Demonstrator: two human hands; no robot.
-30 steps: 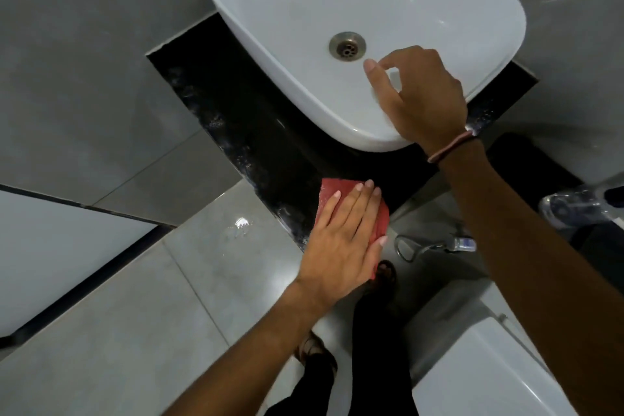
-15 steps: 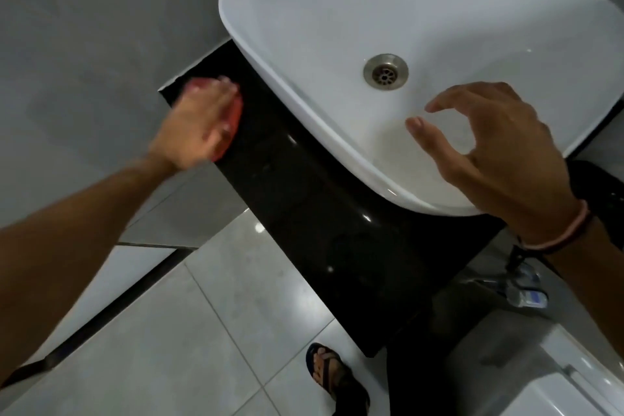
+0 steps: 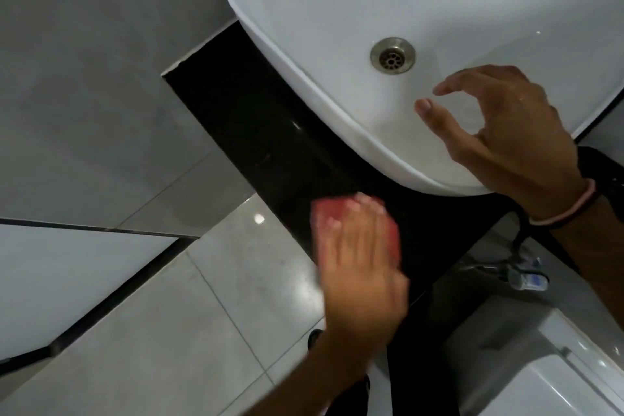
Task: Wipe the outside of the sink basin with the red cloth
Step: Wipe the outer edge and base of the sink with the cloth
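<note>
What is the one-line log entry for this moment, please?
left hand: flat on red cloth, on black counter | right hand: open, empty, over sink | cloth not on sink

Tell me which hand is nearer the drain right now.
Right. The right hand hovers over the basin just below the drain, fingers curled. The left hand presses the red cloth on the black counter, outside the basin.

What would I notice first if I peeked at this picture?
Probably the big white sink basin at the top, with its round metal drain in the middle. Next, the red cloth pressed flat under the blurry left hand on the shiny black counter in front of the basin. The right hand hovers open and curled over the basin's near rim.
</note>
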